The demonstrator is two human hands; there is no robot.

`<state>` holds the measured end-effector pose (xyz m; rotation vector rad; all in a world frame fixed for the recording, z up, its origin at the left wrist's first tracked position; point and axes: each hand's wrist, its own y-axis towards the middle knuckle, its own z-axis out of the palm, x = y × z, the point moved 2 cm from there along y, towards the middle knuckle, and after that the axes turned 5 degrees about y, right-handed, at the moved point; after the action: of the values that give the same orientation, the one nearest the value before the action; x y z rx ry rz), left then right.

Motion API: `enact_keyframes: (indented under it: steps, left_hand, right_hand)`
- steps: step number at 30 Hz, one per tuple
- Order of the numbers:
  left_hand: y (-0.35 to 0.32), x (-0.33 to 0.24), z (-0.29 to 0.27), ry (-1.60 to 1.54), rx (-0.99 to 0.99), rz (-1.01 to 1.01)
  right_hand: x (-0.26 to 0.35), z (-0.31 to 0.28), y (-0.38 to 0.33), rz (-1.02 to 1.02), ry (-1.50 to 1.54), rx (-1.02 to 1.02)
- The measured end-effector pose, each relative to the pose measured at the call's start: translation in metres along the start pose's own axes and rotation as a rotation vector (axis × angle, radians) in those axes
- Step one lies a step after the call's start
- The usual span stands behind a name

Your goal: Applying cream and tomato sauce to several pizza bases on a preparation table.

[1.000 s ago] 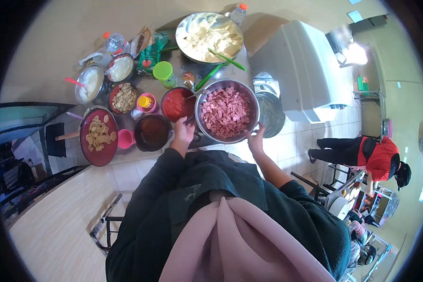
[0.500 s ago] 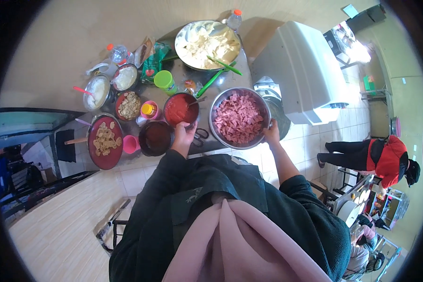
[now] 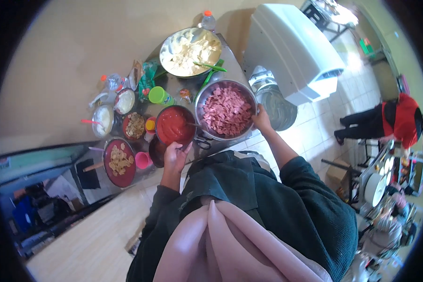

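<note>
My left hand (image 3: 175, 157) grips the near edge of a round bowl (image 3: 191, 117) of red sauce (image 3: 171, 126), thumb up by the rim. A spoon handle (image 3: 193, 124) sticks out of the sauce towards the right. This bowl partly covers a dark bowl (image 3: 155, 152) behind it. My right hand (image 3: 262, 118) is closed on the right rim of a wide metal bowl (image 3: 201, 102) filled with chopped pink ham (image 3: 227, 111). The two bowls stand side by side, nearly touching. Dark-handled scissors (image 3: 203, 143) lie partly hidden below them.
A large bowl (image 3: 162, 49) of pale cream stands at the back with green spatulas (image 3: 211, 66). Left are bowls of white cream, a red plate (image 3: 109, 164) of sliced food and a pink cup (image 3: 143, 160). A big white mixer (image 3: 286, 51) stands right. A person in red (image 3: 401, 120) is farther right.
My left hand has shifted with the sauce bowl, which now overlaps the dark bowl and sits closer to the metal bowl. The whole view has turned slightly. My right hand keeps its hold.
</note>
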<state>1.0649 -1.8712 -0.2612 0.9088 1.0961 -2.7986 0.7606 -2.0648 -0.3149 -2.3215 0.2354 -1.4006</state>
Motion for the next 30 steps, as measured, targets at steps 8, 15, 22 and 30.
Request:
enact_keyframes:
  steps: [8, 15, 22, 30]
  left_hand:
    - [-0.044, -0.028, 0.002, 0.116, 0.076, -0.092]
    - [-0.054, -0.060, -0.013, 0.143, 0.039, -0.151]
    - [-0.051, -0.052, 0.000, 0.283, 0.072, -0.190]
    - [-0.041, -0.016, 0.054, 0.536, 0.404, -0.404]
  right_hand:
    - [-0.038, 0.030, -0.027, 0.226, 0.672, -0.141]
    - [-0.069, 0.041, -0.087, 0.267, 0.555, -0.149]
    - [-0.156, 0.038, -0.187, 0.115, -0.239, -0.117]
    - [-0.288, -0.009, -0.376, 0.668, -0.308, -0.145]
